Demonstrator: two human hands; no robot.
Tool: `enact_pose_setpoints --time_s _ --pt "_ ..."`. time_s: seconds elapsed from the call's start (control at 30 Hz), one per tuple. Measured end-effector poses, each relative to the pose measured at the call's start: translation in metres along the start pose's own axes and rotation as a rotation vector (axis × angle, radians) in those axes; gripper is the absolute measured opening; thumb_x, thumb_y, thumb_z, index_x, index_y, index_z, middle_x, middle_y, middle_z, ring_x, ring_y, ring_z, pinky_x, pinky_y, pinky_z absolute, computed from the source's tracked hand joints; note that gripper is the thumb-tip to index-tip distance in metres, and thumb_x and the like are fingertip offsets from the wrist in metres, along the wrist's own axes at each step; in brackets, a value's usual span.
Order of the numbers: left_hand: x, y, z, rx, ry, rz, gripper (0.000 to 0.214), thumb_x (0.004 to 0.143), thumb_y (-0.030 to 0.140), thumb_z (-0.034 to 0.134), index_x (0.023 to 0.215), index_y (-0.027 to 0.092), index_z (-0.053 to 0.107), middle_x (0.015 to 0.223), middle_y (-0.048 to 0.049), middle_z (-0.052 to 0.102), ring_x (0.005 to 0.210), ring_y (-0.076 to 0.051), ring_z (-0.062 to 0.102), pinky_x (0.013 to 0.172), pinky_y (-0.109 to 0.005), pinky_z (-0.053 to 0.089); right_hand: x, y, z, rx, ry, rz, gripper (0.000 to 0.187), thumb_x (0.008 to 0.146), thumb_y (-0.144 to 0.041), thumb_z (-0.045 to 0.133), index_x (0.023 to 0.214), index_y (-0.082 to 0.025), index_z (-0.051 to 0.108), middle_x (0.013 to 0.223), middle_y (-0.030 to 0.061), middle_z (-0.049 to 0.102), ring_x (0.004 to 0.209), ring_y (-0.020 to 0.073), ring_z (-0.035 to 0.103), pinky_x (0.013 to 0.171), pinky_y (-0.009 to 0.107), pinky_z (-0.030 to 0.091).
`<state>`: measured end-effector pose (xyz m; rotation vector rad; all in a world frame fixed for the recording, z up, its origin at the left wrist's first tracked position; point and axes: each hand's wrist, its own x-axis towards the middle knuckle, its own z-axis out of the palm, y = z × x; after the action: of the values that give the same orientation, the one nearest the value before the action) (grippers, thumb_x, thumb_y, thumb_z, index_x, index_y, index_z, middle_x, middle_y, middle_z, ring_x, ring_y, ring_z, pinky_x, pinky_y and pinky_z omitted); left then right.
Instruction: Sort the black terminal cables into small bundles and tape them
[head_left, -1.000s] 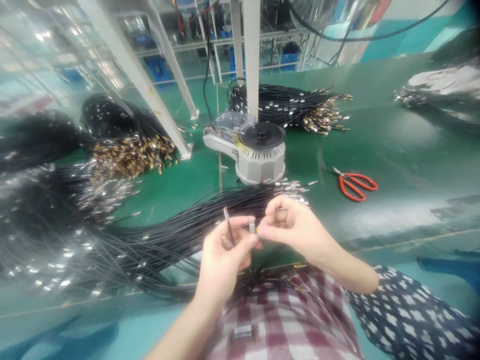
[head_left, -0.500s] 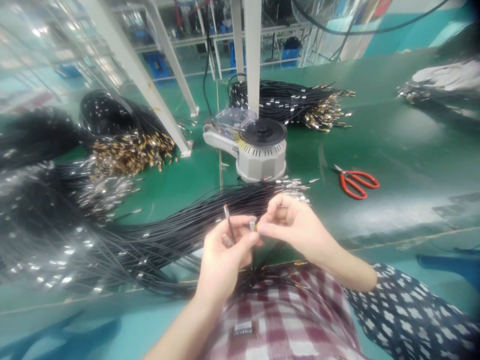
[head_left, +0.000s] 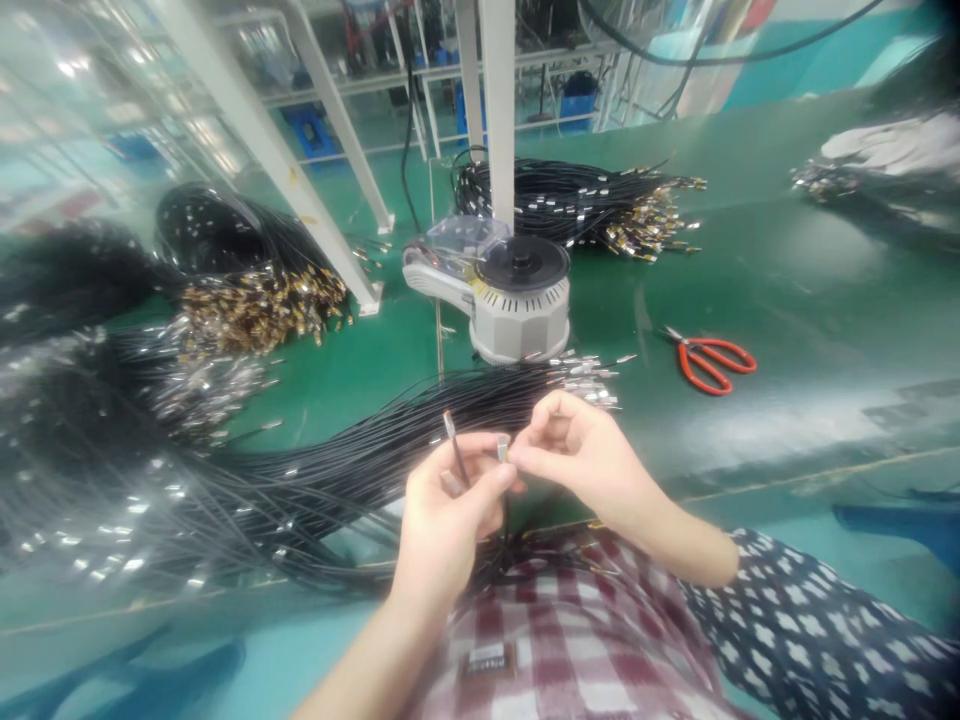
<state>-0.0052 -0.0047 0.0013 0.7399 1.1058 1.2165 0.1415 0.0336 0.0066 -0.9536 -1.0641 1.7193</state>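
My left hand (head_left: 442, 520) is closed on a thin black cable (head_left: 456, 446), whose metal-tipped end sticks up between thumb and forefinger. A small silvery-white piece (head_left: 502, 447) stands at the left fingertips; I cannot tell if it is a label or a connector. My right hand (head_left: 592, 462) has thumb and forefinger pinched right beside that piece, and what lies between them is too small to make out. Just behind the hands runs a long bundle of black cables (head_left: 420, 425) with silvery ends. More cables with brass-coloured ends (head_left: 598, 572) rest against the checked apron (head_left: 555, 640).
A round white tape dispenser (head_left: 520, 325) stands on the green table beyond the hands. Red-handled cutters (head_left: 712, 362) lie to the right. Cable bundles with brass-coloured ends (head_left: 262, 310) sit left and behind the dispenser (head_left: 577, 195). Metal posts (head_left: 502, 110) rise from the table.
The hands keep nearly the same pose, the right fingers still beside the small piece. The yellowish bit seen at the right fingertips shows less now. The whole view has shifted slightly.
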Motion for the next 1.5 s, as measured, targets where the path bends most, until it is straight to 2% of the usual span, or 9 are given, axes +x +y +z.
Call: enact_pose_setpoints --time_s 0.17,0.4,0.67,0.83,0.97,1.07,1.3,1.4,1.5 --pt "0.0 -0.002 0.001 0.012 0.0 0.021 0.021 0.076 0.02 0.075 0.094 0.015 0.066 0.061 -0.0017 0.066 0.039 -0.001 0.034 0.038 -0.015 0.022 0.0 0.005 0.003 0.061 0.023 -0.014 0.032 0.069 -0.018 0.077 0.074 -0.02 0.046 0.066 -0.0038 0.069 0.056 0.0116 0.064 0.059 0.026 0.051" --pt "-0.003 -0.003 0.004 0.005 0.038 0.051 0.016 0.08 0.026 0.072 0.09 0.015 0.066 0.058 0.0004 0.063 0.038 -0.001 0.032 0.038 -0.015 0.022 -0.004 0.009 0.009 -0.004 0.065 -0.041 0.03 0.073 -0.021 0.074 0.074 -0.021 0.044 0.062 -0.0047 0.063 0.056 0.013 0.061 0.06 0.029 0.047" --pt "0.003 0.0 -0.002 -0.095 -0.02 -0.036 0.014 0.082 0.026 0.067 0.086 0.012 0.067 0.055 -0.0008 0.061 0.036 0.0 0.025 0.037 -0.016 0.017 -0.001 0.007 0.002 0.022 -0.003 0.014 0.029 0.073 -0.024 0.077 0.076 -0.019 0.049 0.069 -0.0026 0.068 0.065 0.0114 0.063 0.068 0.028 0.047" --pt "0.004 0.001 -0.005 -0.105 -0.042 -0.066 0.024 0.075 0.022 0.075 0.095 0.016 0.062 0.061 0.0003 0.063 0.039 0.0 0.029 0.041 -0.015 0.023 -0.003 0.003 -0.003 0.024 0.008 0.024 0.033 0.07 -0.027 0.08 0.078 -0.019 0.05 0.073 -0.0026 0.07 0.066 0.0107 0.064 0.07 0.027 0.048" --pt "0.006 0.002 -0.007 -0.093 -0.048 -0.171 0.026 0.064 0.016 0.083 0.073 0.015 0.058 0.053 0.0056 0.054 0.038 0.001 0.026 0.038 -0.014 0.019 -0.003 0.005 -0.004 0.002 -0.005 0.026 0.035 0.068 -0.028 0.082 0.08 -0.02 0.05 0.076 -0.0012 0.071 0.07 0.0132 0.066 0.072 0.03 0.049" --pt "0.007 0.003 -0.009 -0.099 -0.058 -0.209 0.025 0.064 0.016 0.082 0.067 0.014 0.057 0.045 0.0101 0.041 0.036 0.001 0.023 0.037 -0.014 0.018 -0.002 0.007 -0.004 -0.014 -0.006 0.017 0.035 0.068 -0.028 0.082 0.08 -0.02 0.05 0.078 -0.0003 0.072 0.072 0.0142 0.066 0.073 0.031 0.049" --pt "0.005 0.002 -0.008 -0.134 -0.034 -0.231 0.025 0.065 0.019 0.082 0.064 0.015 0.058 0.042 0.0125 0.033 0.035 0.001 0.019 0.036 -0.014 0.019 -0.003 0.002 0.0 -0.197 0.062 -0.045 0.029 0.07 -0.023 0.077 0.076 -0.02 0.049 0.075 -0.0004 0.073 0.07 0.0155 0.066 0.07 0.032 0.045" --pt "0.004 0.002 -0.006 -0.148 -0.031 -0.24 0.025 0.064 0.02 0.083 0.067 0.014 0.059 0.046 0.0116 0.036 0.036 0.001 0.02 0.037 -0.015 0.019 -0.003 0.002 0.002 -0.297 0.109 -0.125 0.024 0.072 -0.018 0.073 0.074 -0.02 0.049 0.072 -0.0015 0.072 0.067 0.0145 0.065 0.066 0.029 0.041" --pt "0.003 0.001 -0.009 -0.104 -0.039 -0.197 0.022 0.067 0.021 0.082 0.072 0.013 0.062 0.05 0.0098 0.04 0.039 0.001 0.024 0.04 -0.015 0.019 -0.003 0.004 0.002 -0.305 0.115 -0.134 0.023 0.073 -0.018 0.072 0.074 -0.021 0.049 0.072 -0.0016 0.071 0.067 0.0145 0.064 0.065 0.029 0.04"
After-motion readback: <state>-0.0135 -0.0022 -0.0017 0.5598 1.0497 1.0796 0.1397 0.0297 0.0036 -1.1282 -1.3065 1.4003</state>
